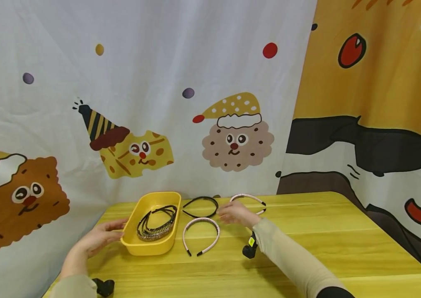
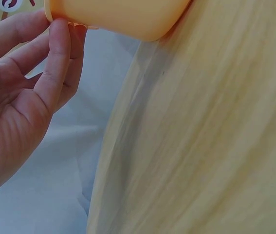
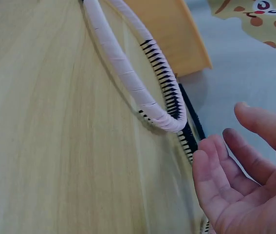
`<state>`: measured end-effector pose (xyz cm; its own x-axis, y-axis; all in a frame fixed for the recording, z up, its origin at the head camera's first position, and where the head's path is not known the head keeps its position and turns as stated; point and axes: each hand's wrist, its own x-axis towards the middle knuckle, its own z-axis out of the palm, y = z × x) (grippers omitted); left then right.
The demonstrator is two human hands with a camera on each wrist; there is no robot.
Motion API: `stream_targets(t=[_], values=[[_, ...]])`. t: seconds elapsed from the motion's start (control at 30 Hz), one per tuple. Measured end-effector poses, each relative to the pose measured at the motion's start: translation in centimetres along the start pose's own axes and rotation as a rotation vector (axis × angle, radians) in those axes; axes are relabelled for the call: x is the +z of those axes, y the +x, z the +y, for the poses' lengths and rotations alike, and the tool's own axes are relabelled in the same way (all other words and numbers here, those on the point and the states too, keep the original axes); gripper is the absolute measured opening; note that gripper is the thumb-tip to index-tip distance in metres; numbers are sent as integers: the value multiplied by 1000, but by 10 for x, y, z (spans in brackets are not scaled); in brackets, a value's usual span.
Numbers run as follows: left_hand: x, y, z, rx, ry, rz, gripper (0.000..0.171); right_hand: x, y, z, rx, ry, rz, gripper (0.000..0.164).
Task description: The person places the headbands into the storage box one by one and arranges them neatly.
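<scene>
My left hand (image 1: 100, 238) is at the left side of a yellow plastic tray (image 1: 150, 249). In the left wrist view, its loosely bent fingers (image 2: 60, 53) touch the tray's rim (image 2: 103, 17). Inside the tray lie several dark headbands (image 1: 158, 227), one with a glittery band. My right hand (image 1: 237, 213) hovers at the back of the table with relaxed fingers and nothing visibly held. Around it are a black headband (image 1: 216, 203), a pink toothed headband (image 1: 248, 195) partly hidden behind the hand, and another pink headband (image 1: 218, 231) nearer to me.
The wood-grain table (image 1: 326, 236) extends to the right and towards me. A printed cartoon curtain (image 1: 180, 49) hangs right behind its back edge. Black wrist devices show under the left arm (image 1: 104, 286) and the right arm (image 1: 249, 248).
</scene>
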<state>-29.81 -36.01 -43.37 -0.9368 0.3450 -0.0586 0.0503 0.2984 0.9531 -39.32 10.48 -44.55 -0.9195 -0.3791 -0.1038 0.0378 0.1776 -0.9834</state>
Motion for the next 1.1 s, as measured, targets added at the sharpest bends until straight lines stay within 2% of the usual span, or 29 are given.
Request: stream_targets(t=[0.17, 0.43, 0.7, 1.1], values=[[1, 0, -2, 9, -3, -11, 68, 3, 5, 5, 0, -77, -26, 39], [3, -1, 1, 5, -4, 8, 65, 10, 9, 4, -4, -113, -5, 35], [1, 0, -3, 12, -1, 15, 65, 16, 11, 2, -3, -102, -15, 32], [0, 1, -1, 7, -11, 16, 67, 23, 26, 10, 1, -200, 21, 28]])
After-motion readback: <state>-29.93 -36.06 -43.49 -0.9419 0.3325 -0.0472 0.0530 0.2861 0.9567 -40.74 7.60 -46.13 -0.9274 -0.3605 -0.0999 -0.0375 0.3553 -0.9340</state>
